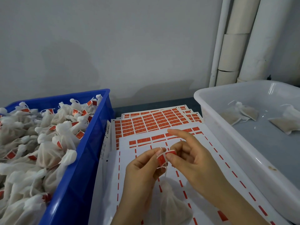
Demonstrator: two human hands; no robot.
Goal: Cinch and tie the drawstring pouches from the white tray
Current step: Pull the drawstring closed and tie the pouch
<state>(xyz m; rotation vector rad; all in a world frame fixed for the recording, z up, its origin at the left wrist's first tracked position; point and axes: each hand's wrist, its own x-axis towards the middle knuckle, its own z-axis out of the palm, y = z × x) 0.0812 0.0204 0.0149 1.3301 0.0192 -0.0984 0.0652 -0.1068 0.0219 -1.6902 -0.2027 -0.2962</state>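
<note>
Head view. My left hand [142, 169] and right hand [193, 161] both pinch a glossy red label [162, 159] folded round the thin white drawstring [166, 172]; my right index finger sticks out straight. The gauzy, bulb-shaped pouch [172, 203] is below them, over the label sheets [154, 122], between the blue crate [90, 143] and the smooth white tray [227, 127]. The frame edge cuts off the pouch base. The label print is unreadable.

blue crate [90, 159] left, white tray [227, 143] right
</note>
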